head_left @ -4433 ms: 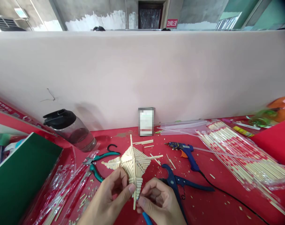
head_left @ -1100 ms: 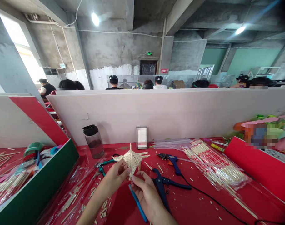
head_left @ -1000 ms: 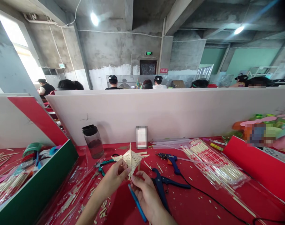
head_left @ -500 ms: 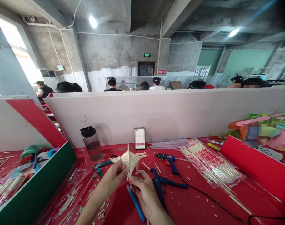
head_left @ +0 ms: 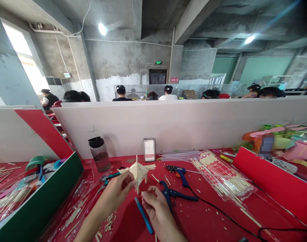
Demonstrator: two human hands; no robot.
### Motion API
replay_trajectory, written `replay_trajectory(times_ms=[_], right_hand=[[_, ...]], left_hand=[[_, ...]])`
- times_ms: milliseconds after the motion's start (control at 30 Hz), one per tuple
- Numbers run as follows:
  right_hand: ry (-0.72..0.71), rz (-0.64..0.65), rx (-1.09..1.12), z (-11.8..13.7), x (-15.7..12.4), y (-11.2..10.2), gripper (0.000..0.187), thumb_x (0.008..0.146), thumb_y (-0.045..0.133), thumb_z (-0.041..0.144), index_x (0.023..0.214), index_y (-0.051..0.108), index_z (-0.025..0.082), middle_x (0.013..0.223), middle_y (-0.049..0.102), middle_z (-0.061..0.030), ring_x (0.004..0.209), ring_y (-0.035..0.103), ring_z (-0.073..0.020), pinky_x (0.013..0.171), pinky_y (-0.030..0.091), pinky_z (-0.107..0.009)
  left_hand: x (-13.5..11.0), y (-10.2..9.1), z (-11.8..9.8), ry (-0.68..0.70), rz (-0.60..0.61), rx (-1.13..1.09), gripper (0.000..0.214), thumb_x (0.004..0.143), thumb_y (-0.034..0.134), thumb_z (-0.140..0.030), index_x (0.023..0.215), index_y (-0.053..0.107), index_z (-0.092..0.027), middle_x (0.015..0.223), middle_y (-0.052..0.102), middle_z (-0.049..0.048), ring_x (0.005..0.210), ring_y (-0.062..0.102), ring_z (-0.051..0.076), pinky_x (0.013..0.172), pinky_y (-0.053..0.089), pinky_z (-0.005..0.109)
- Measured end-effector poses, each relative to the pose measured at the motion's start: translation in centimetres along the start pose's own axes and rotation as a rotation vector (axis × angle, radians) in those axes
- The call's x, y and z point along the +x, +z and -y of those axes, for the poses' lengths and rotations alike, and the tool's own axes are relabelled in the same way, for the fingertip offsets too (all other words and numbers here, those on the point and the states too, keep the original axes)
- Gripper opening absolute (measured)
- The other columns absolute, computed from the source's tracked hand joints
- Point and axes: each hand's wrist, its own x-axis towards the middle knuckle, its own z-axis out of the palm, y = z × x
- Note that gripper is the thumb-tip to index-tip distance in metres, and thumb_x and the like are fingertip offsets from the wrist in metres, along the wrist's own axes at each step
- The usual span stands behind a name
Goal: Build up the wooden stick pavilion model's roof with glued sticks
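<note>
My left hand pinches the lower edge of a small model made of pale wooden sticks, holding it just above the red table. My right hand is closed a little below the model and slightly apart from it. A blue-handled tool runs back through its palm, and a tiny stick piece seems pinched at its fingertips.
Blue cutters, a blue glue gun with its black cord, green pliers, a dark bottle and packs of sticks lie around. A green-sided box stands left, a red one right. People sit beyond the white partition.
Since the oldest frame the camera has lifted, showing the hall. Over the last second my right hand has drawn slightly away from the model; my left hand keeps holding it.
</note>
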Motion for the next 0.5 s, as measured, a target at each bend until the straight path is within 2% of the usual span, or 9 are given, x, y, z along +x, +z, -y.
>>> replay_trajectory(times_ms=[133, 200, 300, 500], right_hand=[[0.024, 0.051, 0.048, 0.1, -1.8, 0.2, 0.05, 0.048, 0.099, 0.023, 0.078, 0.059, 0.02, 0.074, 0.067, 0.0027, 0.067, 0.066, -0.0133, 0.065, 0.053, -0.023], [0.04, 0.069, 0.091, 0.1, -2.5, 0.5, 0.05, 0.047, 0.099, 0.021, 0.078, 0.059, 0.02, 0.077, 0.069, 0.0019, 0.07, 0.066, -0.0128, 0.066, 0.052, -0.022], [0.056, 0.093, 0.133, 0.3, -2.9, 0.8, 0.049, 0.047, 0.1, 0.019, 0.077, 0.06, 0.02, 0.077, 0.068, 0.0021, 0.07, 0.066, -0.0112, 0.067, 0.051, -0.02], [0.045, 0.152, 0.051, 0.0, -2.4, 1.0, 0.048, 0.049, 0.1, 0.02, 0.076, 0.06, 0.019, 0.074, 0.066, 0.004, 0.066, 0.062, -0.0087, 0.066, 0.05, -0.019]], left_hand=[[-1.6, -1.5, -3.5, 0.134, 0.249, -0.007, 0.016, 0.097, 0.057, -0.031, 0.097, 0.072, -0.024, 0.094, 0.072, 0.0032, 0.081, 0.063, 0.019, 0.073, 0.045, 0.024], [-2.0, -1.7, -4.3, 0.119, 0.269, -0.019, 0.015, 0.096, 0.06, -0.029, 0.095, 0.073, -0.024, 0.093, 0.074, 0.0034, 0.082, 0.064, 0.019, 0.073, 0.045, 0.024], [-2.1, -1.6, -4.2, 0.101, 0.251, -0.025, 0.015, 0.094, 0.061, -0.028, 0.089, 0.074, -0.023, 0.088, 0.074, 0.0034, 0.08, 0.064, 0.019, 0.071, 0.045, 0.025], [-1.9, -2.0, -3.8, 0.086, 0.265, -0.045, 0.013, 0.093, 0.061, -0.025, 0.086, 0.071, -0.022, 0.087, 0.072, 0.0026, 0.08, 0.064, 0.019, 0.071, 0.045, 0.024]])
